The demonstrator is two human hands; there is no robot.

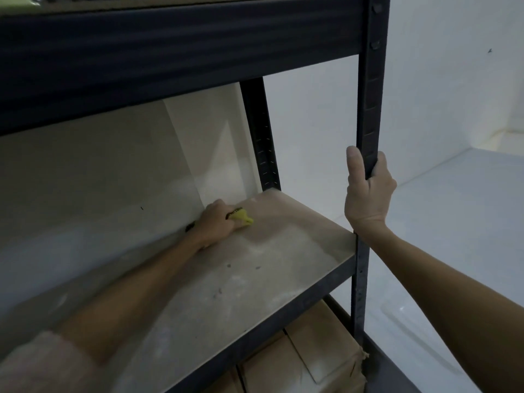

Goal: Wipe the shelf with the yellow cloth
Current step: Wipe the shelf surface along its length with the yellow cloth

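Left hand [218, 222] clutching yellow cloth [241, 216] at far shelf [283, 251] corner, likely to reach dust. Right hand [367, 188] wrapped round upright post [368, 109], seemingly for bracing.

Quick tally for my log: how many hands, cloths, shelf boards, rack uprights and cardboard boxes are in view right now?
Hands: 2, the left hand on the yellow cloth, the right hand gripping the front upright
Cloths: 1
Shelf boards: 1 fully seen, the dusty shelf
Uprights: 2, front and rear upright
Cardboard boxes: count unclear, at least 1 below
Total: at least 7
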